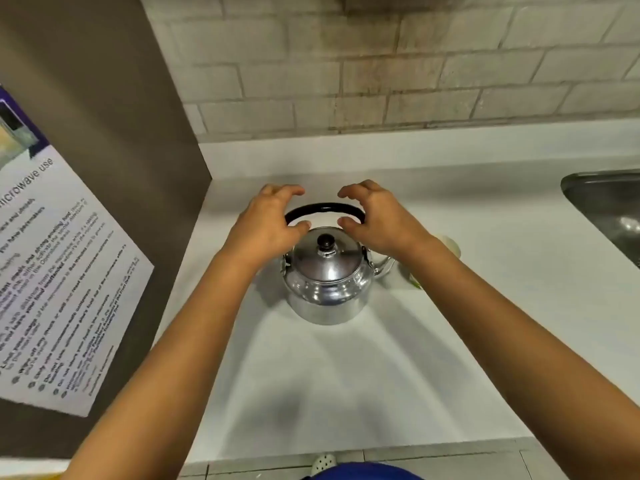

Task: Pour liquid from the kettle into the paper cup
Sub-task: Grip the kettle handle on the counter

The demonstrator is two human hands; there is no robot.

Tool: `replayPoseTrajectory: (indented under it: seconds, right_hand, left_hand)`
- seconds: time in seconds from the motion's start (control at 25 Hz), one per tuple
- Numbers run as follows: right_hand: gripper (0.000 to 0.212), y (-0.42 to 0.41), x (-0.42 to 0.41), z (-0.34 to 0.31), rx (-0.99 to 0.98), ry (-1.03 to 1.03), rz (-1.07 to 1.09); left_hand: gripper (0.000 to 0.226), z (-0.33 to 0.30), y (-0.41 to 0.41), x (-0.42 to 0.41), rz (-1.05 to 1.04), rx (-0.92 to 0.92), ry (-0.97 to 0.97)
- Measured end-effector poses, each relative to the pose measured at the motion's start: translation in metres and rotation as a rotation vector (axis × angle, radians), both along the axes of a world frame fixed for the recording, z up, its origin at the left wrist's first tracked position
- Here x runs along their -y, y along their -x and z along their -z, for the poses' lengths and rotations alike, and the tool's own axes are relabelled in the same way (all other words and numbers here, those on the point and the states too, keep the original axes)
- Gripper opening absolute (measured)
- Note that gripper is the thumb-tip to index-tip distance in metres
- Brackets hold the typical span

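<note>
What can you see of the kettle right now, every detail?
The kettle is shiny metal, rounded, upright on the white counter. Its domed lid is on, topped by a black knob. A black arched handle stands raised above it. The spout points right toward a paper cup mostly hidden by the right forearm. The left hand and right hand curl open at the handle's two ends; firm contact can't be confirmed.

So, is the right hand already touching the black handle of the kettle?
Cannot tell. In the head view the right hand curls open over the handle end on the kettle, its fingers overlapping it, but no plain contact or gap shows.
</note>
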State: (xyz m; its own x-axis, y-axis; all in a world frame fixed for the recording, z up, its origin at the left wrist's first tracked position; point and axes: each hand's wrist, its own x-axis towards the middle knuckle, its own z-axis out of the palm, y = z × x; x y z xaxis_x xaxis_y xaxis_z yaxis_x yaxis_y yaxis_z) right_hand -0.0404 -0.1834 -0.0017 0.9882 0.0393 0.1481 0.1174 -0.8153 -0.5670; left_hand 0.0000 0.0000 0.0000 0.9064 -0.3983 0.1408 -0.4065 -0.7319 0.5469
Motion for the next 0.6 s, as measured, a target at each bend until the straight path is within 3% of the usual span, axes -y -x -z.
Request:
replayPoseTrajectory:
  seconds: [0.16,0.4,0.6]
  right_hand:
    - [0.042,-0.011,-0.006,0.015,0.002,0.009,0.047]
    - [0.020,-0.019,-0.009,0.024,0.069,-0.071,0.086]
    - [0.015,-0.018,-0.007,0.018,0.067,-0.143,0.091]
  left_hand:
    - [0.053,0.017,-0.018,-0.002,0.015,-0.021,0.008]
    - [0.002,0.032,-0.033,0.017,0.051,-0.038,0.186]
    - [0.030,0.037,-0.036,0.025,-0.031,-0.186,0.399]
